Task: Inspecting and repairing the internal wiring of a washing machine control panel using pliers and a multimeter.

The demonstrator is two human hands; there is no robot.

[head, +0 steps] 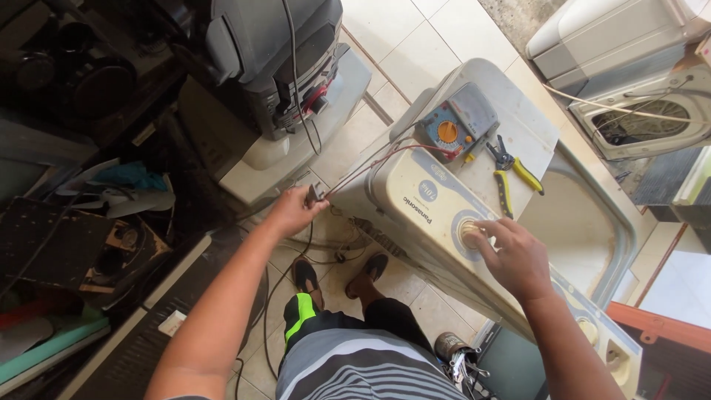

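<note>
My left hand (294,210) is closed on a small dark plug or probe end (315,194) from which thin red and dark leads (385,154) run up to an analog multimeter (457,127). The meter lies on the white lid of a washing machine (518,126). My right hand (515,258) grips a round cream knob (469,232) on the machine's control panel (422,204). Yellow-handled pliers (513,173) lie on the lid just right of the meter.
A grey machine (274,52) with hanging cables stands on a white base at the top. Dark clutter fills shelves on the left (81,222). Another white washer top (629,111) sits at upper right. A tool can (453,352) stands by my feet on tile.
</note>
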